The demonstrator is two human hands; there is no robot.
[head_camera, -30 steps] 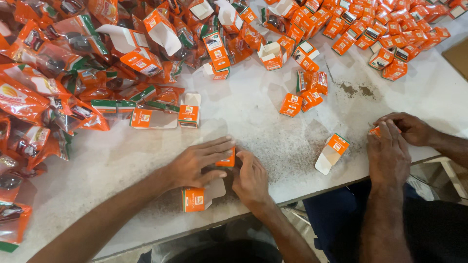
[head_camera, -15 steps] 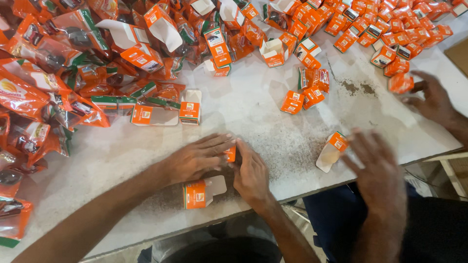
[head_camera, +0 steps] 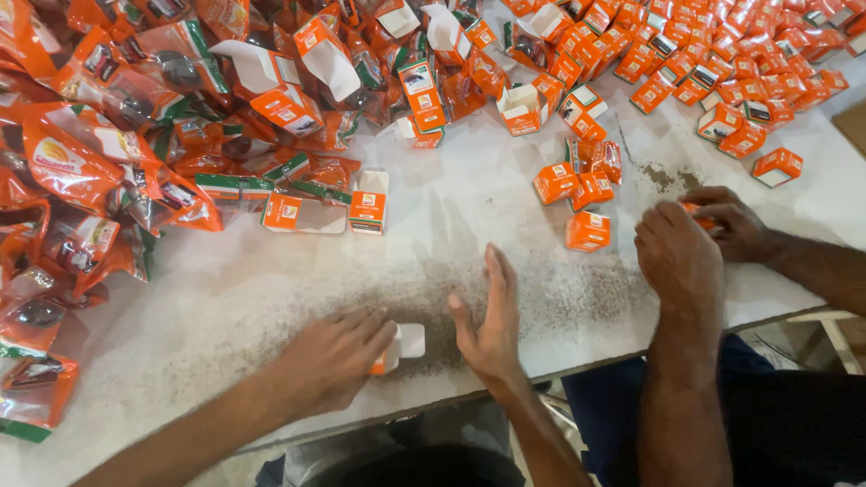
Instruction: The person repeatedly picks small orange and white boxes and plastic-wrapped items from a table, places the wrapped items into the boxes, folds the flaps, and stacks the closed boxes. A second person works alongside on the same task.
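Observation:
My left hand (head_camera: 329, 361) rests low on the white table (head_camera: 225, 298), its fingers closed on a small orange-and-white carton (head_camera: 401, 345) with an open white flap. My right hand (head_camera: 487, 320) stands just right of that carton, palm turned to it, fingers straight and apart, holding nothing. Dark powder is smeared over the table around both hands.
A co-worker's two hands (head_camera: 690, 248) work on a small orange piece at the right edge. Folded orange cartons (head_camera: 586, 230) lie near them, with many more at the back right (head_camera: 722, 81). Orange plastic pouches (head_camera: 81, 171) are heaped on the left. The table's front edge runs just below my hands.
My hands were together on a small carton; my right hand has now let go and opened. My left hand has closed on the carton near the edge. The co-worker's hands came back together.

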